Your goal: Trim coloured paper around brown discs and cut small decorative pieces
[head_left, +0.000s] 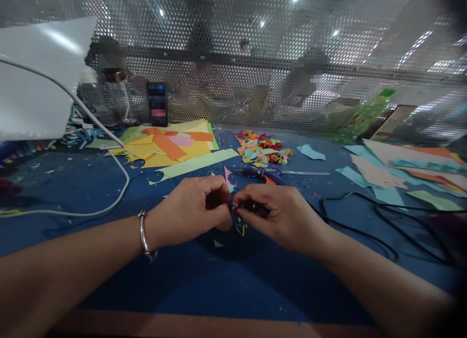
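My left hand (pixel 197 209) and my right hand (pixel 277 214) meet fingertip to fingertip just above a blue table (pixel 226 279). Both are closed in a pinch on a tiny folded paper piece (pixel 233 207), mostly hidden by the fingers. A metal bangle (pixel 144 236) sits on my left wrist. A small yellow paper scrap (pixel 241 229) lies on the table right under the hands. Behind them rest scissors (pixel 260 175) and a heap of small colourful folded paper pieces (pixel 262 151).
Yellow, orange and green paper sheets (pixel 171 146) lie at the back left, pale sheets (pixel 401 170) at the right. A white cable (pixel 120 182) crosses the left, black cables (pixel 365 221) the right. A green plastic bottle (pixel 361 116) leans on a perforated screen (pixel 255 61); people sit beyond it.
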Action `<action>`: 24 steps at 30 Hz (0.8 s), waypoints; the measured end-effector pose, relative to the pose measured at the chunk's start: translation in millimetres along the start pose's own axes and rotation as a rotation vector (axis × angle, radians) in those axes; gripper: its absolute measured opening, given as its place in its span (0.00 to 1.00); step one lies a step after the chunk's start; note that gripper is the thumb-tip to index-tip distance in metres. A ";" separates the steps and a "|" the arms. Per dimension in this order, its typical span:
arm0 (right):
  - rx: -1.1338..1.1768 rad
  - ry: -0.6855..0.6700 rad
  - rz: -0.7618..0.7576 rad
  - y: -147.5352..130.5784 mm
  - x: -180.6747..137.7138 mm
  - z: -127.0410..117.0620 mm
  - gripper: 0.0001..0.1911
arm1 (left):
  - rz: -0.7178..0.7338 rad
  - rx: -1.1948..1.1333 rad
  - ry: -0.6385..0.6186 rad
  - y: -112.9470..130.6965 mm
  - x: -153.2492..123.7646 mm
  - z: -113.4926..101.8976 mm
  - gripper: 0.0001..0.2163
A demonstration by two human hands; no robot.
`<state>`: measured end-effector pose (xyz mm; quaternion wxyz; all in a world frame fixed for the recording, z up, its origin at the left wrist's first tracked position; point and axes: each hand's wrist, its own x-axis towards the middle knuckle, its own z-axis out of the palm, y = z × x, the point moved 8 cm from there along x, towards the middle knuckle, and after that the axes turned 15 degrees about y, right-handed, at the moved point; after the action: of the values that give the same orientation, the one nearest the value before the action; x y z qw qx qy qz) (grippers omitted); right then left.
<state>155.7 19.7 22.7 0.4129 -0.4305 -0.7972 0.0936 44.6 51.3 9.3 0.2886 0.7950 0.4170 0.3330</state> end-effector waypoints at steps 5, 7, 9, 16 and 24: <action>0.065 -0.006 0.058 3.6 0.0 3.7 0.05 | 0.065 0.123 0.058 4.4 3.3 -6.0 0.03; 0.084 -0.004 0.080 5.4 0.2 5.1 0.05 | 0.048 0.130 0.052 1.8 4.4 -5.9 0.02; 0.087 0.010 0.089 7.0 0.5 5.0 0.05 | 0.023 0.107 0.050 -1.4 5.1 -5.4 0.02; 0.025 0.086 0.037 8.5 -0.4 -0.6 0.06 | -0.110 -0.115 0.017 -14.5 3.9 5.0 0.03; 0.025 0.118 0.016 6.3 -0.9 -4.0 0.06 | -0.149 -0.216 0.021 -18.8 7.3 5.9 0.01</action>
<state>162.8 22.0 21.6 0.4637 -0.4365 -0.7667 0.0814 43.4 65.7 -6.0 0.3921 0.7227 0.4394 0.3617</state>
